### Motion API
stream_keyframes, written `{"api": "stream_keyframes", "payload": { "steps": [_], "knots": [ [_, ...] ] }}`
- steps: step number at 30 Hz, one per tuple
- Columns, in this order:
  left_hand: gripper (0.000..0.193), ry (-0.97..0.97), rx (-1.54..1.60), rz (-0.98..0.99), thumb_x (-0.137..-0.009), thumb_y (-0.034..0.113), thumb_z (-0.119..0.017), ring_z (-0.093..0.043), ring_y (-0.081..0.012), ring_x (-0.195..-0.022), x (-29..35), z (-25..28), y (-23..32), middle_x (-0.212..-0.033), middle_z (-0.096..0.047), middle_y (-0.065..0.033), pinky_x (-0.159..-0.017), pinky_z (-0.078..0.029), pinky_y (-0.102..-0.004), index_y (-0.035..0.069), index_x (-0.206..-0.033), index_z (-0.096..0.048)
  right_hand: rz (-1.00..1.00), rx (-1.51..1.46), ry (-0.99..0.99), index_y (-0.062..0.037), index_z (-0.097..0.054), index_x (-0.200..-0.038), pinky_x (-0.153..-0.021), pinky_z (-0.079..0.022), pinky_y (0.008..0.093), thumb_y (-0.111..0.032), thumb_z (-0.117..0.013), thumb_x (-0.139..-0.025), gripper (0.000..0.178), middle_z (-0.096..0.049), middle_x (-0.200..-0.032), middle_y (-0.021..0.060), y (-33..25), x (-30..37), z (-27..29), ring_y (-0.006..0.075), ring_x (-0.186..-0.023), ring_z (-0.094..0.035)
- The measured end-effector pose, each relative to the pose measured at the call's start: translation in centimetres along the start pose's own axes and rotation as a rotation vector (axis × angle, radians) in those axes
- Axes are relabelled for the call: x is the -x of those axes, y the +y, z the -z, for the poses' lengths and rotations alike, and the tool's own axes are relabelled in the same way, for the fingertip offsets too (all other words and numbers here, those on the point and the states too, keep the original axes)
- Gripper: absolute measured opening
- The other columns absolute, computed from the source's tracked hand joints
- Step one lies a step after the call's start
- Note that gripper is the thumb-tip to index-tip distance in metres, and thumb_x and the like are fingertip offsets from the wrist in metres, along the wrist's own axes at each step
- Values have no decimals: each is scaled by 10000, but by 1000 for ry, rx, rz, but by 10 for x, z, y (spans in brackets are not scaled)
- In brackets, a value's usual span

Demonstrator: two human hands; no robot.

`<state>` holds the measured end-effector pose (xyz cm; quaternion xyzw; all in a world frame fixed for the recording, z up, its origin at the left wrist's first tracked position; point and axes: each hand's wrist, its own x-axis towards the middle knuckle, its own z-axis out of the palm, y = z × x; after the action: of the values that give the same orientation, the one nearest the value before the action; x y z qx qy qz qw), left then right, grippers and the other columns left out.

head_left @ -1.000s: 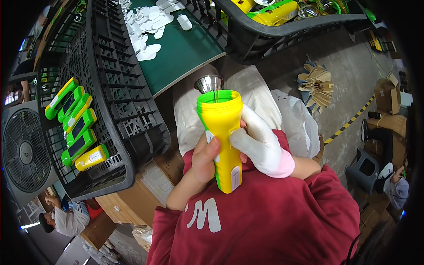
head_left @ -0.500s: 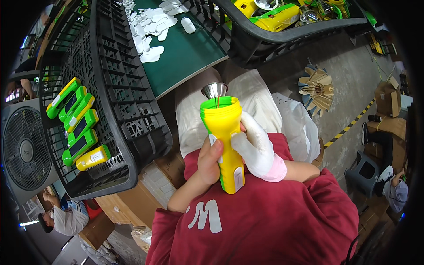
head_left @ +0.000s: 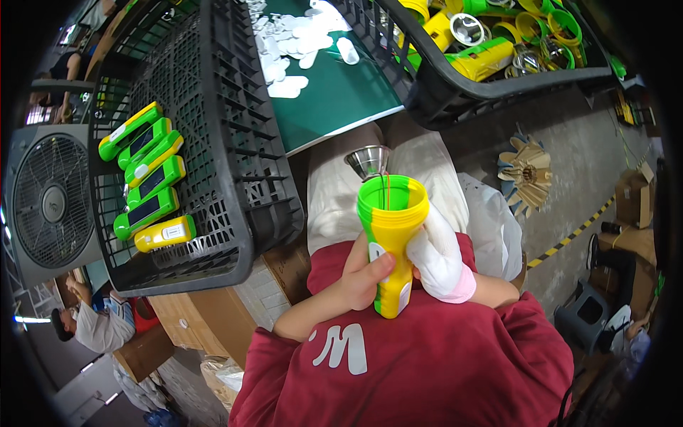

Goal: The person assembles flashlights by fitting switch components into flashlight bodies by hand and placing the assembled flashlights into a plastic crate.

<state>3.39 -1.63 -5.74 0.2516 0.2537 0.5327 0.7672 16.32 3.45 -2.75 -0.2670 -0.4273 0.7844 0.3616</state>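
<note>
Between both my hands stands a yellow and green flashlight body [head_left: 398,235], its threaded mouth tilted up toward me. My bare left hand [head_left: 364,274] is closed round its lower left side, thumb resting on the front. On the other side my right hand [head_left: 439,256], in a white glove, grips the body, its fingertips partly hidden behind it. A shiny reflector cup [head_left: 368,162] hangs beyond the open mouth on thin red and dark wires [head_left: 385,191] that run into the body.
At left, a black basket [head_left: 245,213] holds several finished-looking flashlights [head_left: 158,179]. Another black basket [head_left: 491,89] at upper right holds flashlight bodies and reflectors. White plastic pieces [head_left: 292,43] lie on a green table [head_left: 334,107]. A fan [head_left: 53,203] stands far left; people work nearby.
The flashlight body has shifted right in view and tipped, so its mouth shows more of the inside. The thumb of my left hand now lies across its front. The whole view has shifted too.
</note>
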Motion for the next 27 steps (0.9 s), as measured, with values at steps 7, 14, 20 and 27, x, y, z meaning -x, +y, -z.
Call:
{"api": "stream_keyframes", "payload": {
  "steps": [7, 14, 20, 27],
  "knots": [
    [501, 14, -27, 2, -860, 294, -492, -540, -168, -836, 1, -7, 7, -1018, -504, -97, -731, -438, -299, 26, -1243, -311, -7, -25, -7, 35, -354, -1205, -862, -357, 243, -51, -398, -805, 411, -489, -1058, 82, 1, 1, -2, 119, -976, -469],
    [588, 141, -354, -96, -832, 147, -533, -414, -156, -1089, -10, -37, 48, -1193, -373, -97, -912, -348, -284, -2, -1285, -187, 321, 209, 180, 33, -378, -1199, -834, -394, 283, -192, -515, -785, 490, -475, -1127, 119, 2, -10, 5, 161, -982, -484],
    [688, 373, -812, -369, -679, 157, -745, -521, -166, -933, -17, -36, 55, -1046, -478, -111, -786, -444, -304, -25, -1166, -293, 149, 834, -35, 3, -450, -1119, -614, -459, 268, -121, -653, -674, 505, -584, -814, 100, -34, 14, -4, 156, -666, -586],
    [588, 286, -510, -240, -784, 49, -586, -490, -153, -1033, -1, -44, 71, -1134, -455, -86, -878, -409, -298, 11, -1274, -263, 9, 425, -102, 16, -457, -1111, -627, -431, 239, -102, -617, -720, 438, -570, -797, 93, -35, 13, -5, 120, -672, -548]
  ]
}}
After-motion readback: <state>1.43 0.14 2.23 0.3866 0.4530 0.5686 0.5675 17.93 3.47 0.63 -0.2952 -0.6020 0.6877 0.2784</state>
